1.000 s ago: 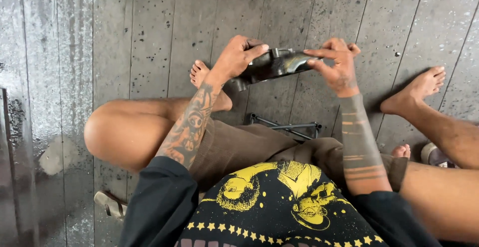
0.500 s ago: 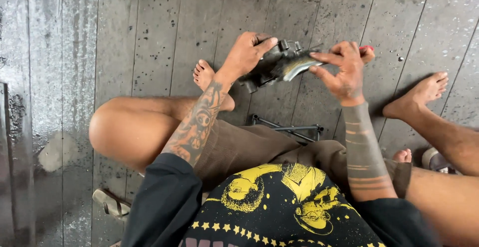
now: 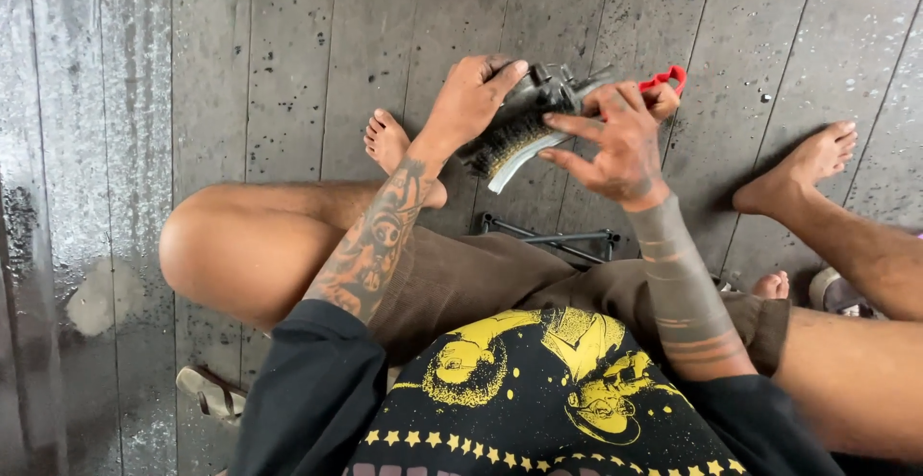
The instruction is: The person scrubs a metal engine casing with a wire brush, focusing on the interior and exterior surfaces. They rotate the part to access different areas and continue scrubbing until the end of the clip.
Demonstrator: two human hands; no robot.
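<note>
A person sits on a dark plank floor (image 3: 288, 53), knees spread, working a small machine part (image 3: 538, 115) held up between both hands above the bare feet. The left hand (image 3: 476, 101) has its grip clamped over the part's near end, thumb on top. The right hand (image 3: 620, 139) steadies the far side with fingers spread, its grip pinched on a red-handled tool (image 3: 665, 79) at the part's upper edge. A bristly, brush-like strip and a pale curved blade show on the part's underside. The work appears to be at the adjusting or cleaning stage; the next move likely calls for a firm left hold and fine fingertip control. A black metal frame (image 3: 558, 236) lies on the floor beneath; a sandal (image 3: 212, 394) sits by the hip.
</note>
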